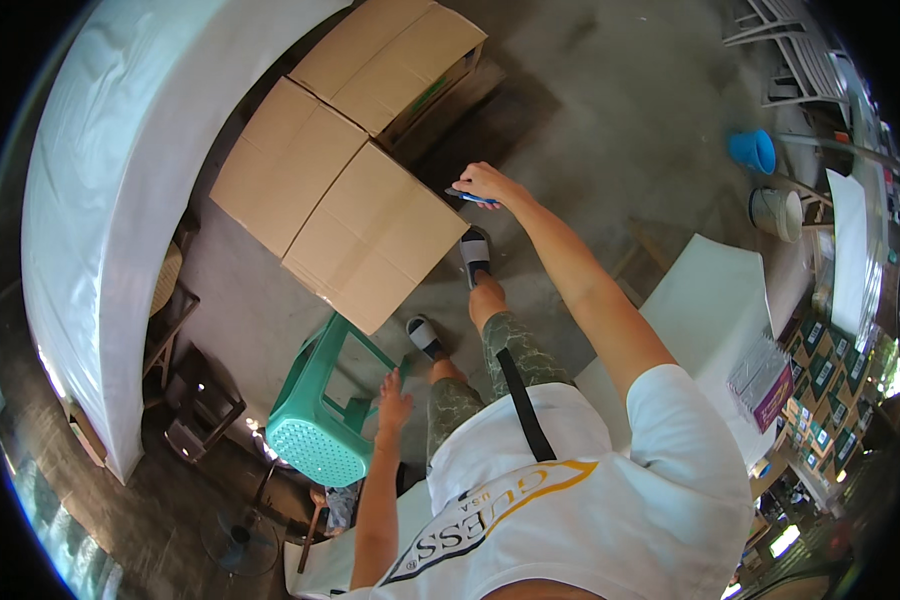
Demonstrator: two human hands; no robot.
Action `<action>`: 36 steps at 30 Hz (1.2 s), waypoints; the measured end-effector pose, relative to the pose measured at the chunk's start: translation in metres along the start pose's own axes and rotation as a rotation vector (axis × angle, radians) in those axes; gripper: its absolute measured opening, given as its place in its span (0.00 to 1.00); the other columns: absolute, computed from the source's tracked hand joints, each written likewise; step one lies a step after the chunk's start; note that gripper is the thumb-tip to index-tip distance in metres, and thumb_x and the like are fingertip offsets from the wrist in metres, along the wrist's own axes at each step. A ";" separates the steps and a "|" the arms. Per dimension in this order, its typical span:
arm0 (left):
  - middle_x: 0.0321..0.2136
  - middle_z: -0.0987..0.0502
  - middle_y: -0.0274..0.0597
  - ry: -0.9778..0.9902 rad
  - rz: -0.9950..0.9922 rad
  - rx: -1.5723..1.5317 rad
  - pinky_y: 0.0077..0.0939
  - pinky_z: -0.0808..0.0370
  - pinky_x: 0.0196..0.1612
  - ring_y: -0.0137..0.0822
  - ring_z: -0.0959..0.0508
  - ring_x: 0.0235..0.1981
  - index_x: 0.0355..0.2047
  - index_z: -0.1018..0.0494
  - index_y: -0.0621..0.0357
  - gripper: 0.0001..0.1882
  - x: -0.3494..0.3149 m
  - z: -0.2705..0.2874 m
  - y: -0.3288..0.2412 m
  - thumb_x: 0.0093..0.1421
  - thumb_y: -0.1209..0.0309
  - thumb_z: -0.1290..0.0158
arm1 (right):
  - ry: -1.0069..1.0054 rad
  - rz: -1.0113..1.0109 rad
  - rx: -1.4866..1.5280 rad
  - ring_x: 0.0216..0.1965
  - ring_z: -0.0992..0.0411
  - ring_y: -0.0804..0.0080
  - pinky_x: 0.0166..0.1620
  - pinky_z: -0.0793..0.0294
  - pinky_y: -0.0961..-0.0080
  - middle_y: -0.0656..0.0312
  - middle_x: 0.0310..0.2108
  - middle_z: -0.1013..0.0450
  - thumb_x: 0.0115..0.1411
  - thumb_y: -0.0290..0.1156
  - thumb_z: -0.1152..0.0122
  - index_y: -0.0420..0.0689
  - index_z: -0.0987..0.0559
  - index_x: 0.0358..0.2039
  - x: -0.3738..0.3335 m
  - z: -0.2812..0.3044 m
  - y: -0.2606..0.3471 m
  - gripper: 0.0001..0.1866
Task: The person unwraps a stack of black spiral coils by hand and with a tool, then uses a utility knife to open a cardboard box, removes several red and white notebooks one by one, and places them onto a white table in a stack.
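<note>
My right hand (486,186) is closed around a slim blue cutter knife (476,198), its dark end directed toward the cardboard. Just left of that hand lies a large brown cardboard sheet (375,235), creased into several panels; the knife is close to its right edge, and I cannot tell whether they touch. My left hand (394,402) hangs low with its fingers spread and holds nothing. Nearest to it is a green plastic stool (315,440), tipped in view with a perforated seat; whether the hand touches it is unclear.
A white-covered long surface (80,220) runs along the left. Wooden chairs (205,405) and a fan (240,540) stand at lower left. To the right are a blue bucket (753,151), a white pail (776,214), a white table (705,290) and stacked boxes (825,385).
</note>
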State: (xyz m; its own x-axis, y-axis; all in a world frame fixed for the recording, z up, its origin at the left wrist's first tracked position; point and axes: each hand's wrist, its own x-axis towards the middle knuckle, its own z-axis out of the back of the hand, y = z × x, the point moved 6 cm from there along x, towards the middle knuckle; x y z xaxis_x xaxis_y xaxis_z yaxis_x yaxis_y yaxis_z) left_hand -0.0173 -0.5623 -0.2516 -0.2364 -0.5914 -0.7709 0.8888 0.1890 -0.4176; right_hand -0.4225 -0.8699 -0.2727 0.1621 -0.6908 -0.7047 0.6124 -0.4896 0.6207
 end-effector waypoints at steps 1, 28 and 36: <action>0.62 0.50 0.59 -0.043 -0.070 -0.048 0.45 0.43 0.61 0.59 0.49 0.63 0.65 0.55 0.48 0.40 0.000 -0.006 -0.012 0.53 0.71 0.50 | 0.019 0.020 -0.003 0.08 0.33 0.71 0.10 0.34 0.75 0.56 0.12 0.31 0.63 0.40 0.52 0.36 0.24 0.26 0.017 0.000 0.004 0.19; 0.62 0.49 0.60 -0.165 0.254 -0.559 0.39 0.36 0.55 0.56 0.42 0.60 0.64 0.52 0.49 0.37 0.028 -0.022 -0.076 0.56 0.75 0.52 | 0.246 0.052 -0.198 0.09 0.37 0.78 0.09 0.42 0.79 0.62 0.11 0.34 0.63 0.43 0.51 0.43 0.22 0.36 0.182 -0.011 -0.004 0.17; 0.62 0.49 0.59 -0.199 0.234 -0.561 0.39 0.35 0.55 0.57 0.40 0.59 0.64 0.53 0.49 0.37 0.040 -0.028 -0.085 0.56 0.75 0.52 | 0.447 0.036 -0.241 0.09 0.37 0.78 0.10 0.41 0.79 0.62 0.12 0.35 0.64 0.43 0.51 0.43 0.25 0.29 0.154 -0.037 -0.025 0.17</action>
State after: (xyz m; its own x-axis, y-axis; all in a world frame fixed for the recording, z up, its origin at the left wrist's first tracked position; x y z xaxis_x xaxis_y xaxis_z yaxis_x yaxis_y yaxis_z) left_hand -0.1131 -0.5802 -0.2608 0.0648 -0.6087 -0.7907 0.5547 0.6806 -0.4786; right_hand -0.3849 -0.9443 -0.4095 0.4697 -0.3837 -0.7951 0.7529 -0.2962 0.5877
